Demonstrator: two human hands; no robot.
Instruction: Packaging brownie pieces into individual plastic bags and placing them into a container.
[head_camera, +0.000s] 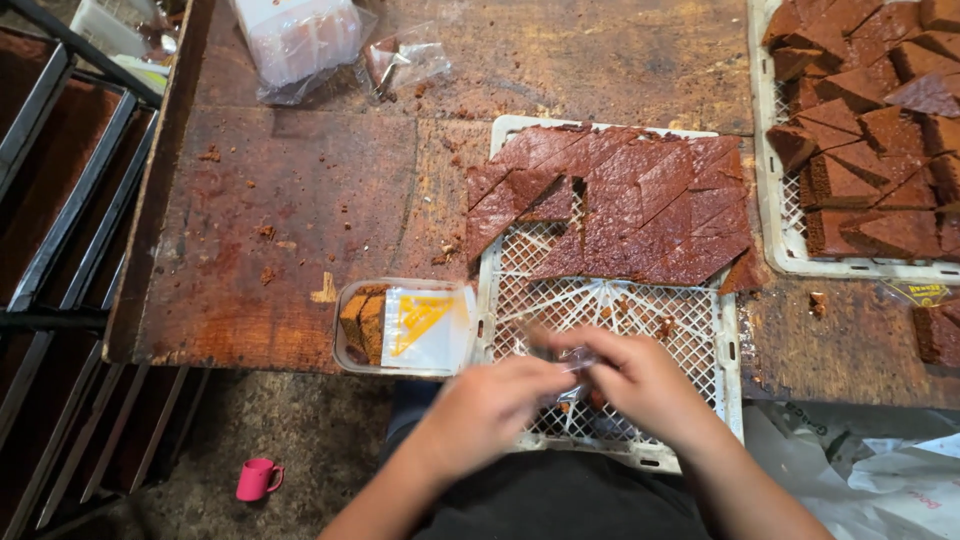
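Observation:
My left hand (490, 405) and my right hand (640, 380) meet over the near end of a white plastic lattice tray (610, 310). Between their fingers they pinch a small clear plastic wrapper (572, 362); what lies inside it is blurred. On the far half of the tray lie several flat brown cake pieces (630, 200) cut into diamonds and triangles. To the left of my left hand sits a clear plastic box (405, 328) with brown cake slices and a yellow-and-white packet in it.
A second white tray (790, 240) heaped with brown cake pieces stands at the far right. Clear plastic bags (300, 45) lie at the table's far edge. Metal rack bars (60, 230) run along the left. A pink mug (258, 480) stands on the floor.

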